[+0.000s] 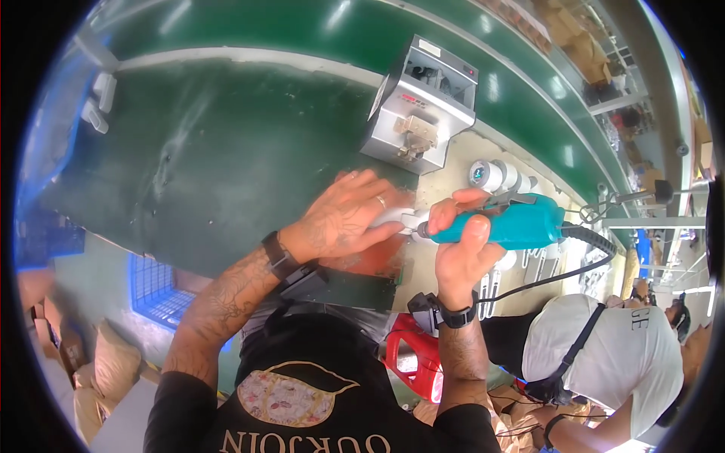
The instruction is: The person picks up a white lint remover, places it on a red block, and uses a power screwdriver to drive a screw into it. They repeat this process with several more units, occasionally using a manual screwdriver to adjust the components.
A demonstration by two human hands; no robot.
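My right hand [466, 253] is wrapped round a teal electric screwdriver [529, 225], its thumb along the body, with the tool lying sideways and its tip toward the left. The tip meets a small white plastic part [394, 219]. My left hand [343, 215] holds that part down near the table's front edge, fingers partly over it, so its full shape is hidden. A black cable [593, 240] runs from the screwdriver's back end. Beneath the left hand shows a blurred reddish-brown patch.
A grey boxy machine [423, 106] stands just beyond my hands on the green table [249, 151]. Several white cylindrical parts [491, 175] and white-handled pieces sit on the right. Another person in a white shirt [604, 355] works at the right. A red stool [411, 359] is below.
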